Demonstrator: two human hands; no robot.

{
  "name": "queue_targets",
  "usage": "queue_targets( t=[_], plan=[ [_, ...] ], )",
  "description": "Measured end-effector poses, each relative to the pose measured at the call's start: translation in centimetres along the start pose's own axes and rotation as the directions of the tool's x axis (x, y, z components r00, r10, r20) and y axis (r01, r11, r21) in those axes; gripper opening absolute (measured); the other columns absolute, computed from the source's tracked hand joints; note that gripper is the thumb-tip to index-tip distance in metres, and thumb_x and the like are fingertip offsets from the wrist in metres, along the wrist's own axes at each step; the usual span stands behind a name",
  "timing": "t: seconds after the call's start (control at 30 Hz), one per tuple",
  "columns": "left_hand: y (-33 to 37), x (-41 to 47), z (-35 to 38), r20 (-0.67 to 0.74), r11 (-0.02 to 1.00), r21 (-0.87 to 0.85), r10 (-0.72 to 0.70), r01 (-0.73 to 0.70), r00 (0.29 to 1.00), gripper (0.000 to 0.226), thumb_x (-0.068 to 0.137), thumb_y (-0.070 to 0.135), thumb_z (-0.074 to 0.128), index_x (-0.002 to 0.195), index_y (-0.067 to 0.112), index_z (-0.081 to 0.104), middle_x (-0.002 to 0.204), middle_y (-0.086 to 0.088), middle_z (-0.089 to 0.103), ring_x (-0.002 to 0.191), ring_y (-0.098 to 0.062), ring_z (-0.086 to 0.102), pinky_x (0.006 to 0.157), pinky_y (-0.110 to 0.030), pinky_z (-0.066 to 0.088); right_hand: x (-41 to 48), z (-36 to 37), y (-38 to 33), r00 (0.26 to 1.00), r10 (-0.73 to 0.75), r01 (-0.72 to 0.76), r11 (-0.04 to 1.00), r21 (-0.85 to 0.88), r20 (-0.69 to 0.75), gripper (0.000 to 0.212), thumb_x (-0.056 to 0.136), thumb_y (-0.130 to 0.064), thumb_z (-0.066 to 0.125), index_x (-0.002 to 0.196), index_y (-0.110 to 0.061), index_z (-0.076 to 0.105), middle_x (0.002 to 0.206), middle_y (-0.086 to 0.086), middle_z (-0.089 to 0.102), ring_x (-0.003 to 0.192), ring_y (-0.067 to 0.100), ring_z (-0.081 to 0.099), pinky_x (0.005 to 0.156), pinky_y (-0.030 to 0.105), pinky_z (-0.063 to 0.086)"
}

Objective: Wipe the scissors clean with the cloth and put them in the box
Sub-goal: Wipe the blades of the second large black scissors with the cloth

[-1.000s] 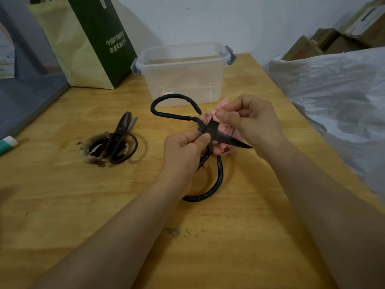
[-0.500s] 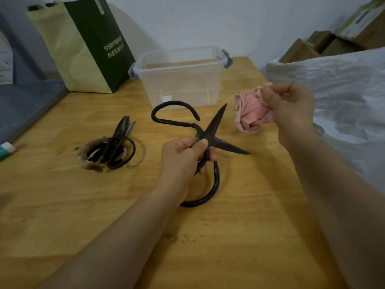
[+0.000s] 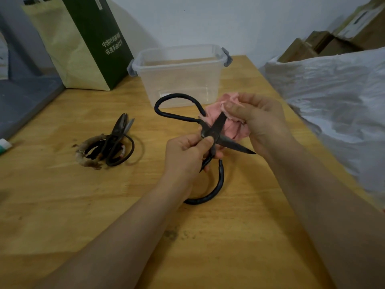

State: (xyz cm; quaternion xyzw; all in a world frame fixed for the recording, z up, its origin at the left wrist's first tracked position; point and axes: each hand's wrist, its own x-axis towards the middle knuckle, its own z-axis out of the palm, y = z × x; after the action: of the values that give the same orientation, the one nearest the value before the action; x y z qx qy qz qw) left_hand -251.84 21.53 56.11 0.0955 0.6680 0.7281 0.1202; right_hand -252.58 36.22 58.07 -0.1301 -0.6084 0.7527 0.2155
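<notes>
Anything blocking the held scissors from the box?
Nothing visible. The lidless clear box stands just behind the scissors in the left hand; only the pink cloth in the right hand touches a blade.

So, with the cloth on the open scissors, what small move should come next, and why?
Probably the right hand draws the pink cloth along the upper blade, away from the pivot. The left hand pinches the scissors at the pivot, blades open, and the cloth lies against that blade.

I see soft room light, not v. bright. Faint shadows lie on the yellow wood table (image 3: 62,205). Edges bend w/ the wide lens; the crinkly white plastic sheet (image 3: 333,105) looks blurry.
</notes>
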Motion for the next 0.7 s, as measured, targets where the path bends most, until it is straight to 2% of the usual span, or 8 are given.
queue_targets(
  t=[0.1,0.2,0.27,0.33,0.4,0.5,0.6,0.7],
  plan=[
    [-0.1,0.0,-0.1,-0.003,1.000,-0.009,-0.010,0.010,1.000,0.015,0.093,0.005,0.056,0.087,0.009,0.070,0.067,-0.008,0.068,0.058,-0.010,0.065,0.040,-0.019,0.040,0.7,-0.6,-0.4,0.984,-0.051,0.053,0.999,0.005,-0.173,0.038,0.079,-0.006,0.073,0.114,0.001,0.062,0.095,0.011,0.071,0.072,0.014,0.070,0.062,0.026,0.055],
    [-0.1,0.3,-0.5,-0.052,1.000,-0.012,0.005,-0.006,0.999,0.019,0.094,0.006,0.056,0.081,0.012,0.069,0.071,-0.010,0.069,0.062,-0.012,0.067,0.046,-0.022,0.042,0.5,-1.8,-1.1,0.964,-0.192,0.163,0.973,-0.161,-0.184,0.027,0.076,-0.007,0.076,0.101,-0.008,0.068,0.089,0.004,0.071,0.078,0.015,0.070,0.072,0.028,0.057],
    [-0.1,0.5,-0.6,-0.079,1.000,-0.025,0.007,-0.009,0.997,0.021,0.094,0.005,0.054,0.081,0.013,0.068,0.075,-0.011,0.069,0.065,-0.014,0.067,0.049,-0.024,0.041,-0.4,-1.7,-1.1,0.946,-0.311,0.260,0.893,-0.369,-0.087,0.019,0.073,-0.012,0.079,0.083,-0.025,0.069,0.081,-0.009,0.070,0.078,0.007,0.069,0.073,0.024,0.056],
    [-0.2,0.6,-0.7,-0.090,0.999,-0.038,0.008,-0.012,0.996,0.021,0.094,0.003,0.053,0.082,0.011,0.068,0.075,-0.012,0.070,0.068,-0.017,0.067,0.049,-0.025,0.041,-1.2,-0.6,-0.9,0.924,-0.379,0.349,0.782,-0.516,0.050,0.021,0.074,-0.018,0.078,0.077,-0.035,0.068,0.080,-0.017,0.067,0.072,-0.003,0.064,0.065,0.011,0.051],
    [-0.3,0.6,-0.7,-0.091,0.999,-0.033,0.015,-0.018,0.996,0.018,0.094,0.002,0.052,0.085,0.003,0.069,0.074,-0.017,0.069,0.066,-0.020,0.064,0.046,-0.023,0.041,-1.9,0.4,-0.4,0.897,-0.385,0.429,0.629,-0.648,0.220,0.012,0.080,-0.024,0.074,0.091,-0.027,0.074,0.093,-0.012,0.064,0.079,-0.002,0.060,0.066,0.006,0.044],
    [-0.4,0.6,-0.7,-0.097,0.999,-0.019,0.029,-0.031,0.995,0.018,0.092,-0.002,0.051,0.093,-0.005,0.069,0.072,-0.018,0.064,0.059,-0.019,0.057,0.045,-0.024,0.040,-2.3,1.1,0.7,0.838,-0.345,0.536,0.383,-0.752,0.422,0.025,0.088,-0.025,0.065,0.110,-0.014,0.070,0.111,0.001,0.060,0.102,0.013,0.055,0.084,0.021,0.042],
    [-0.3,0.7,-0.8,-0.111,0.999,-0.017,0.035,-0.037,0.993,0.020,0.092,-0.004,0.050,0.092,-0.003,0.069,0.067,-0.013,0.063,0.052,-0.015,0.053,0.044,-0.023,0.039,-2.4,1.5,1.1,0.826,-0.335,0.556,0.357,-0.750,0.453,0.019,0.089,-0.021,0.064,0.099,-0.007,0.073,0.107,0.006,0.062,0.100,0.022,0.058,0.086,0.038,0.045],
    [-0.3,0.8,-0.9,-0.118,0.999,-0.026,0.017,-0.020,0.993,0.019,0.092,-0.005,0.050,0.092,-0.003,0.069,0.068,-0.015,0.062,0.057,-0.019,0.053,0.044,-0.024,0.039,-2.2,1.5,0.7,0.808,-0.304,0.589,0.376,-0.715,0.505,0.013,0.086,-0.014,0.068,0.094,-0.007,0.074,0.100,0.006,0.065,0.097,0.022,0.061,0.085,0.040,0.047]
  ],
)
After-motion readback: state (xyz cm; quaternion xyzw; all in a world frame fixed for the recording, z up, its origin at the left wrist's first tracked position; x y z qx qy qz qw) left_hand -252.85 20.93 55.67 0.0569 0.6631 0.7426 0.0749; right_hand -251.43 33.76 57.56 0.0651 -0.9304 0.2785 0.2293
